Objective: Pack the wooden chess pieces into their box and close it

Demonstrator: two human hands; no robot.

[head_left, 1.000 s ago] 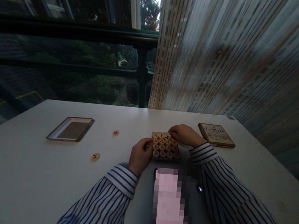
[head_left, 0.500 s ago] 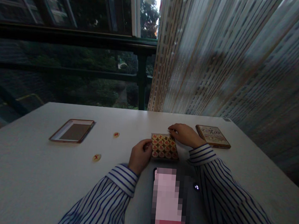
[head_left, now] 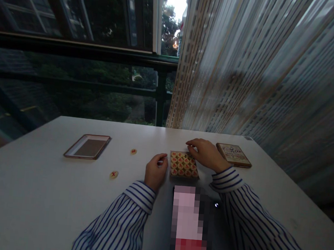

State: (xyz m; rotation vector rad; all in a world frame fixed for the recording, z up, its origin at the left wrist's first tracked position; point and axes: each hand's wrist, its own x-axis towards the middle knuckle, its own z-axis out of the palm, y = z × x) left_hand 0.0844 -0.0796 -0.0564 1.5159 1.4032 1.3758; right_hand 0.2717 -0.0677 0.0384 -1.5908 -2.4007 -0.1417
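And there goes your left hand (head_left: 155, 172), off the left wall of the shallow square box (head_left: 184, 177), leaving a slim gap, so that side stands unsteadied! Its thumb and fingers curl close; whether they pinch anything, you can't tell from here. Your right hand (head_left: 206, 153) arches over the far right corner, fingers loosely outstretched, no grip showing. Inside, round, pale, wood-like discs (head_left: 187, 166) sit in tidy rows, mostly marked in red, while two matching pieces (head_left: 113, 174) lie apart on the smooth white table (head_left: 151, 139)

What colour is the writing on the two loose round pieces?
Red, on both pieces; it shows in the head view.
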